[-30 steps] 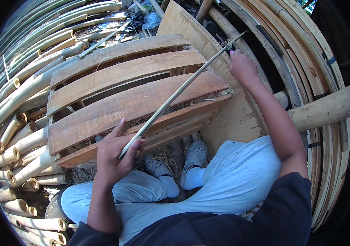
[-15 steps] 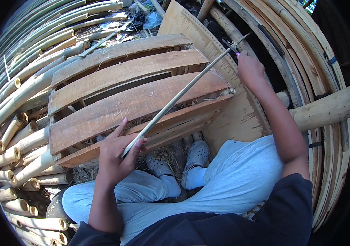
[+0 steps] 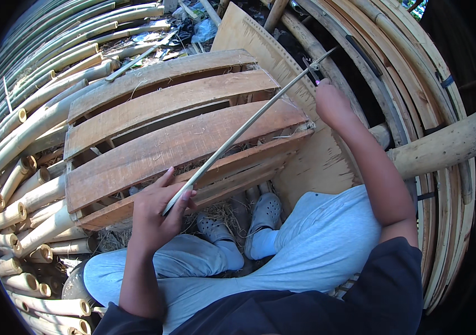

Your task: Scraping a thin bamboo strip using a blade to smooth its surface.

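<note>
A long, thin pale bamboo strip (image 3: 242,133) slants across the front of the slatted wooden crate, rising to the right. Its lower end lies between the thumb and fingers of my left hand (image 3: 157,207), with the index finger partly stretched out. Near the strip's far end my right hand (image 3: 335,103) is closed round a small tool (image 3: 311,70) with a dark, narrow metal end and a pinkish bit by the fingers; its exact kind is unclear. The metal end meets or crosses the strip there, beside a pale curl or knot on it.
The wooden crate (image 3: 176,148) stands before my knees, with fibre shavings on it. Bamboo poles (image 3: 42,223) are stacked at left. A curved plywood sheet (image 3: 293,167) leans behind the crate's right side. Long planks (image 3: 427,100) and a thick bamboo pole (image 3: 444,142) lie at right.
My right hand has shifted slightly left and down with the tool and the strip's far end. My left hand keeps its hold, almost unmoved.
</note>
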Tool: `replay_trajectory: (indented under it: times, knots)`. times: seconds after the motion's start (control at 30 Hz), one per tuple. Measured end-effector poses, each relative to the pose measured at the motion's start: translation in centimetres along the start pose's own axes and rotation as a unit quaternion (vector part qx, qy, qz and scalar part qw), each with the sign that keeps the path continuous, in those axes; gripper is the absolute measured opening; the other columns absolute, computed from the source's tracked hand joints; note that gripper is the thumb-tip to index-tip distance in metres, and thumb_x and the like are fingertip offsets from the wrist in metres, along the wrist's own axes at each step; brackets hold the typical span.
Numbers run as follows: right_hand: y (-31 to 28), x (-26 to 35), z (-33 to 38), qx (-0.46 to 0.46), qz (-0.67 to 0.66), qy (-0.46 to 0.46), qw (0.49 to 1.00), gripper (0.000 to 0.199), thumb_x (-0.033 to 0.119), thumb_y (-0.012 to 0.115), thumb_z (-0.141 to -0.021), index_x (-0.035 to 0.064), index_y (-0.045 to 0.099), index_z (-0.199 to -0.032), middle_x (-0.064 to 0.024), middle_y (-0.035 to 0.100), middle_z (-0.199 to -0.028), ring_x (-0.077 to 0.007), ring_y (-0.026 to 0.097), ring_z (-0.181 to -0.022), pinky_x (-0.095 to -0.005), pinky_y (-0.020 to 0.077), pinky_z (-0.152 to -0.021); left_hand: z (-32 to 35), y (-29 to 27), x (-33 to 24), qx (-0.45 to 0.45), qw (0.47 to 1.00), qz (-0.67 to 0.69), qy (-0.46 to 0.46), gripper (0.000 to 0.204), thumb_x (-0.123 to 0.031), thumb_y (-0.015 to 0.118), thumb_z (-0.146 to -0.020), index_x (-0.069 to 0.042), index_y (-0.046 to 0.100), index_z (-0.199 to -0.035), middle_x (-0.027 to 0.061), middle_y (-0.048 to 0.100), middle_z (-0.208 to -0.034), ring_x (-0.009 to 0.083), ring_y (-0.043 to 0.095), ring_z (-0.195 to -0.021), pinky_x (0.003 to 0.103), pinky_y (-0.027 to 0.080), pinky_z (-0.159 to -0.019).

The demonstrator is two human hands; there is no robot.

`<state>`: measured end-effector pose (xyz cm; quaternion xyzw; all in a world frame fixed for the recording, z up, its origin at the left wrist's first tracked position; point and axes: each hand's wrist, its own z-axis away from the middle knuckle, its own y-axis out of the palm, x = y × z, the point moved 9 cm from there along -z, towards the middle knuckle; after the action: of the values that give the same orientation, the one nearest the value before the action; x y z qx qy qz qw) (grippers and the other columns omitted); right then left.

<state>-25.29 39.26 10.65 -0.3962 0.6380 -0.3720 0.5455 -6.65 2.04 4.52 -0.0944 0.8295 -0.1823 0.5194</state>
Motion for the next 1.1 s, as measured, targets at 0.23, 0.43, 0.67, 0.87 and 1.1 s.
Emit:
replay_trajectory:
  times: [0.23,0.43,0.67,0.87,1.1]
  knots:
    - [-6.2,4.2,0.7,-0.126,-0.128,-0.041,0.983,0.022,0.019,0.056,-0.098,-0.0010,0.053,-0.104,-0.0245,0.069,-0.081,-0.0428,0.070,-0.079,-0.0522,0.0559,-0.068,0.6,-1.0,0.3,-0.007,1.000,0.009,-0.020,0.023,-0.013,0.056,-0.098,-0.001,0.075,-0.094,0.0077,0.073,-0.069,0.0230,0.076,-0.081,0.048,0.047,-0.107]
    - [-6.0,1.0,-1.8,-0.209,-0.165,-0.103,0.958,0.023,0.027,0.063,-0.094,0.0095,0.064,-0.110,-0.0217,0.069,-0.082,-0.0414,0.068,-0.079,-0.0526,0.0535,-0.068,0.5,-0.9,0.0,-0.007,1.000,0.008,-0.016,0.025,-0.014,0.056,-0.099,0.001,0.075,-0.094,0.0089,0.073,-0.070,0.0241,0.075,-0.082,0.043,0.049,-0.105]
    - [-4.8,-0.1,-3.2,-0.186,-0.182,-0.067,0.963,0.021,0.031,0.065,-0.093,0.0113,0.072,-0.092,-0.0189,0.069,-0.084,-0.0400,0.068,-0.082,-0.0521,0.0535,-0.069,0.5,-0.9,0.3,-0.022,1.000,0.008,-0.008,0.019,-0.011,0.060,-0.096,-0.001,0.075,-0.092,0.0079,0.072,-0.069,0.0243,0.075,-0.078,0.043,0.053,-0.099]
    - [-4.3,-1.5,-4.2,-0.192,-0.165,-0.019,0.967,0.026,0.031,0.065,-0.092,0.0053,0.070,-0.087,-0.0210,0.069,-0.082,-0.0415,0.068,-0.082,-0.0515,0.0534,-0.069,0.5,-1.2,0.0,-0.029,1.000,0.000,0.004,0.013,-0.008,0.062,-0.094,-0.004,0.074,-0.090,0.0057,0.071,-0.066,0.0241,0.074,-0.072,0.045,0.055,-0.096]
    - [-3.1,-2.2,-4.8,-0.202,-0.170,-0.009,0.965,0.027,0.028,0.066,-0.090,0.0020,0.071,-0.086,-0.0231,0.069,-0.084,-0.0416,0.069,-0.082,-0.0526,0.0547,-0.070,0.4,-1.0,-0.7,0.004,1.000,-0.018,-0.003,0.023,-0.012,0.056,-0.098,-0.001,0.076,-0.091,0.0071,0.072,-0.067,0.0227,0.076,-0.081,0.042,0.052,-0.102]
